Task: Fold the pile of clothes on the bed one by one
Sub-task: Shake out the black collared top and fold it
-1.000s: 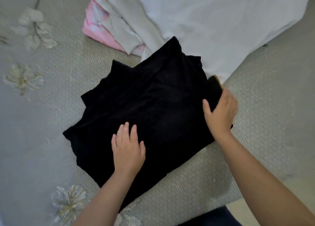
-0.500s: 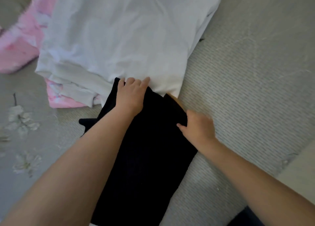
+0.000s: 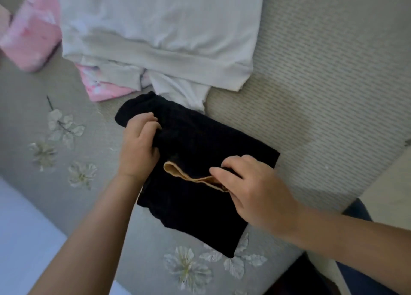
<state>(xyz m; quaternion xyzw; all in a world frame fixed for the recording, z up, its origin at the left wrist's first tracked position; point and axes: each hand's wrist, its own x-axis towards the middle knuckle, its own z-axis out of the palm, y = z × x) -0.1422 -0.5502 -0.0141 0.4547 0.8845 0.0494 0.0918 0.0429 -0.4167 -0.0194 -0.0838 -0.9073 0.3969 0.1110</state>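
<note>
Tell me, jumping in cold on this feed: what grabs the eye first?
The folded black garment in the centre of the grey floral bedspread, with a tan strip of fabric showing on top. The left hand grips its far-left corner while the right hand pinches the tan strip. Beyond it lies a white garment over pink patterned cloth.

Grey bedspread (image 3: 322, 76) (pale embroidered flowers (image 3: 64, 128)) in soft, dim light
</note>
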